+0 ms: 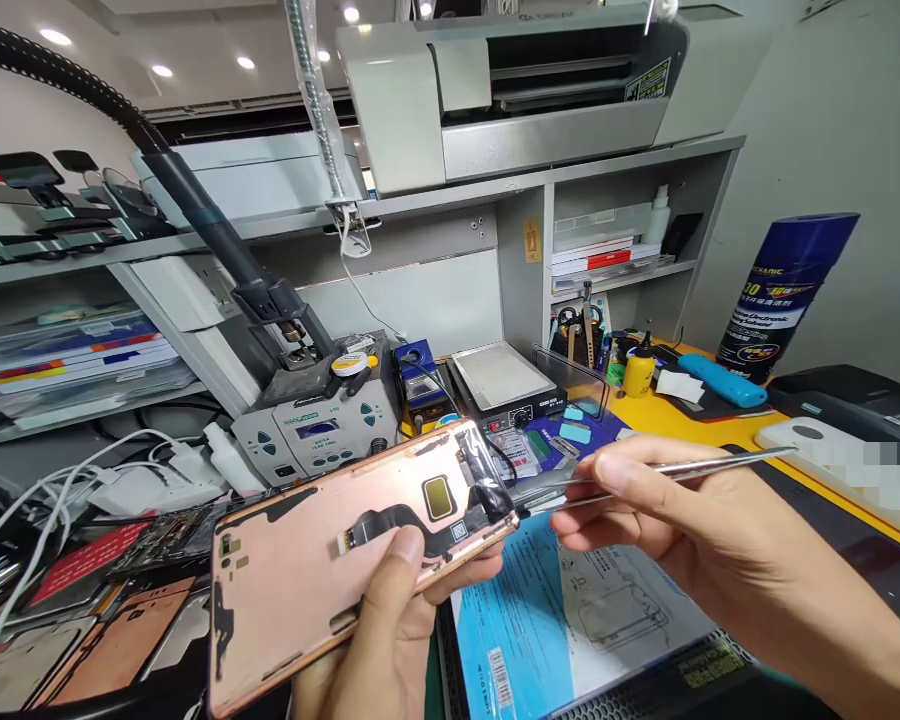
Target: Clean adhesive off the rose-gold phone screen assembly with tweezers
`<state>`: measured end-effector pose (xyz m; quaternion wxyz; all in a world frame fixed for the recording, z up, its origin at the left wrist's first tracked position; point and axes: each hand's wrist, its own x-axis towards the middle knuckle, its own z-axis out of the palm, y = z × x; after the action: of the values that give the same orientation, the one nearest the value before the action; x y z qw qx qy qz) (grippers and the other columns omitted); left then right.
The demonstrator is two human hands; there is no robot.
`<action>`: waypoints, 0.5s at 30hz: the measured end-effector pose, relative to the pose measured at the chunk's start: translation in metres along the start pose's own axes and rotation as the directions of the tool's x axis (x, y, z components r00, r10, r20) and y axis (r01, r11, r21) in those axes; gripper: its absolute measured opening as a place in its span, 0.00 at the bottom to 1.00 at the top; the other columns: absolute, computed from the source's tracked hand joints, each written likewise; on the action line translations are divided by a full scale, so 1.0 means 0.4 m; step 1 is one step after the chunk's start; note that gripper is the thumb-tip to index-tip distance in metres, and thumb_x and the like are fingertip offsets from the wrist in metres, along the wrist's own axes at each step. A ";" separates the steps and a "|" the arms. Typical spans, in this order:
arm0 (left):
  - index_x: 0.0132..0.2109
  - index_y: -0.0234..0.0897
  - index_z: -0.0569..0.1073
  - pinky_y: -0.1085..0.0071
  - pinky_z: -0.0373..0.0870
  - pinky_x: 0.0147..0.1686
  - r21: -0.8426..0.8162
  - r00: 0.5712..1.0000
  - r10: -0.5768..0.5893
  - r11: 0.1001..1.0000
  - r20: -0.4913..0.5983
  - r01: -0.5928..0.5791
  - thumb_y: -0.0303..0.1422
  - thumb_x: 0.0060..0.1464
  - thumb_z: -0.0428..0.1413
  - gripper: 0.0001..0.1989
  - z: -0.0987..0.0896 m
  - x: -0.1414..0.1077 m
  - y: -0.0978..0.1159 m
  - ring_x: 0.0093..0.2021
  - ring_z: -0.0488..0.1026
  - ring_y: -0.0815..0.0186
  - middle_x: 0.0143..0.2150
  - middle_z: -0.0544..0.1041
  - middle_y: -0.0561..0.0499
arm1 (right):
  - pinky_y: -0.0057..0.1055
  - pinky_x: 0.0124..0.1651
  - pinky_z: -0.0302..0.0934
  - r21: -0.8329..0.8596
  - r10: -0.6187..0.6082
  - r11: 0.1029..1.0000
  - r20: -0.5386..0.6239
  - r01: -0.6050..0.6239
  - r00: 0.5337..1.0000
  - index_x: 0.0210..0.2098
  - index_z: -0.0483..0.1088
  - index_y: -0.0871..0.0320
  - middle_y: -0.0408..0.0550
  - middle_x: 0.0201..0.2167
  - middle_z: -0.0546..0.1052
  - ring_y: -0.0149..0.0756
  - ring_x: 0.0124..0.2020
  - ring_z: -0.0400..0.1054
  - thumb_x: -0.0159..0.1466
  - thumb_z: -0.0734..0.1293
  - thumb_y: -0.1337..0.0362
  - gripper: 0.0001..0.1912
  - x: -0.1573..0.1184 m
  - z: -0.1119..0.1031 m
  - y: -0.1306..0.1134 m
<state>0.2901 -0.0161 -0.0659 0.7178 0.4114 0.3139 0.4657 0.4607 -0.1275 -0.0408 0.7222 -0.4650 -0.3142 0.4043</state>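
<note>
A copper-pink phone frame with its inner side toward me lies tilted in my left hand. My thumb presses on its face beside a black flex cable, and the other fingers are partly hidden beneath it. Pinched in my right hand is a pair of metal tweezers. Their tips are at the frame's right end, by a strip of shiny black film; whether they grip it I cannot tell. Below both hands lies a blue and white printed box.
Several phone frames lie at left, near white cables. Behind stand a soldering station and a hot plate. On the yellow bench top at right are a blue spray can, a yellow bottle and a white phone-shaped object.
</note>
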 end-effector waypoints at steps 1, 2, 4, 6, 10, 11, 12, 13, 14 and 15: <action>0.33 0.30 0.83 0.47 0.83 0.43 0.000 0.999 -0.036 0.999 0.004 0.036 0.38 0.45 0.69 0.13 -0.001 0.001 0.000 0.37 0.83 0.41 0.34 0.85 0.40 | 0.29 0.40 0.77 0.047 0.028 0.998 0.024 -0.029 0.999 0.33 0.81 0.60 0.50 0.32 0.81 0.42 0.33 0.80 0.61 0.78 0.57 0.11 0.000 0.001 -0.002; 0.34 0.29 0.83 0.47 0.82 0.43 0.001 0.998 -0.059 0.998 0.008 0.059 0.39 0.45 0.69 0.15 -0.002 0.001 0.000 0.37 0.83 0.41 0.35 0.85 0.39 | 0.30 0.40 0.77 0.082 0.054 0.995 0.046 -0.058 0.997 0.34 0.80 0.60 0.51 0.32 0.81 0.42 0.33 0.80 0.61 0.78 0.59 0.10 0.000 0.001 -0.002; 0.35 0.28 0.83 0.46 0.82 0.43 0.001 0.998 -0.068 0.998 0.002 0.068 0.38 0.43 0.70 0.16 -0.002 0.002 0.001 0.37 0.83 0.42 0.37 0.85 0.38 | 0.31 0.41 0.77 0.099 0.070 0.992 0.069 -0.077 0.995 0.36 0.80 0.60 0.51 0.33 0.81 0.43 0.34 0.80 0.61 0.78 0.61 0.09 -0.003 -0.002 0.000; 0.34 0.28 0.83 0.47 0.83 0.41 -0.002 0.998 -0.052 0.999 -0.028 0.052 0.37 0.41 0.71 0.16 -0.001 0.002 0.001 0.36 0.83 0.42 0.37 0.85 0.38 | 0.32 0.43 0.77 0.000 0.006 1.000 0.029 -0.006 1.000 0.37 0.80 0.59 0.51 0.35 0.82 0.43 0.36 0.80 0.61 0.78 0.61 0.09 -0.011 -0.006 0.005; 0.31 0.29 0.84 0.47 0.84 0.39 -0.015 0.996 -0.056 0.998 -0.075 0.055 0.37 0.38 0.72 0.15 0.001 0.001 0.002 0.37 0.83 0.40 0.34 0.85 0.39 | 0.23 0.43 0.76 -0.474 -0.328 0.837 -0.036 0.272 0.944 0.37 0.81 0.53 0.47 0.39 0.82 0.38 0.39 0.80 0.63 0.76 0.61 0.04 -0.030 0.003 0.014; 0.31 0.29 0.84 0.48 0.84 0.38 -0.020 0.996 -0.060 0.998 -0.069 0.059 0.36 0.39 0.72 0.14 0.000 0.001 0.002 0.36 0.83 0.40 0.34 0.85 0.39 | 0.20 0.42 0.75 -0.551 -0.405 0.765 -0.009 0.334 0.914 0.36 0.81 0.51 0.44 0.38 0.83 0.35 0.38 0.80 0.63 0.75 0.62 0.01 -0.033 0.009 0.014; 0.31 0.29 0.84 0.48 0.84 0.39 -0.027 0.996 -0.069 0.997 -0.057 0.067 0.36 0.39 0.72 0.14 -0.001 0.001 0.003 0.36 0.83 0.41 0.34 0.85 0.39 | 0.17 0.42 0.74 -0.591 -0.468 0.705 0.029 0.393 0.883 0.35 0.81 0.49 0.42 0.36 0.83 0.33 0.38 0.79 0.63 0.74 0.64 0.03 -0.035 0.015 0.015; 0.30 0.29 0.84 0.48 0.84 0.39 -0.031 0.996 -0.079 0.996 -0.045 0.078 0.36 0.40 0.72 0.13 -0.003 0.002 0.005 0.36 0.83 0.42 0.34 0.85 0.39 | 0.15 0.42 0.73 -0.604 -0.519 0.659 0.066 0.448 0.852 0.35 0.81 0.49 0.39 0.35 0.83 0.30 0.37 0.79 0.63 0.73 0.67 0.05 -0.036 0.022 0.014; 0.30 0.29 0.84 0.48 0.84 0.39 -0.033 0.995 -0.091 0.995 -0.037 0.090 0.36 0.40 0.72 0.13 -0.006 0.003 0.006 0.35 0.83 0.43 0.34 0.85 0.39 | 0.15 0.42 0.73 -0.599 -0.560 0.626 0.100 0.499 0.823 0.34 0.80 0.49 0.38 0.35 0.83 0.29 0.37 0.79 0.62 0.72 0.70 0.08 -0.036 0.028 0.014; 0.29 0.29 0.83 0.48 0.83 0.40 -0.033 0.994 -0.103 0.994 -0.034 0.102 0.36 0.41 0.72 0.13 -0.008 0.003 0.008 0.35 0.83 0.43 0.34 0.85 0.39 | 0.14 0.42 0.73 -0.588 -0.592 0.600 0.129 0.542 0.795 0.34 0.79 0.49 0.37 0.35 0.83 0.28 0.37 0.79 0.62 0.71 0.72 0.09 -0.035 0.034 0.014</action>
<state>0.2866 -0.0132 -0.0646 0.7415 0.3749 0.3401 0.4404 0.4411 -0.1329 -0.0423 0.6397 -0.5591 -0.5272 0.0149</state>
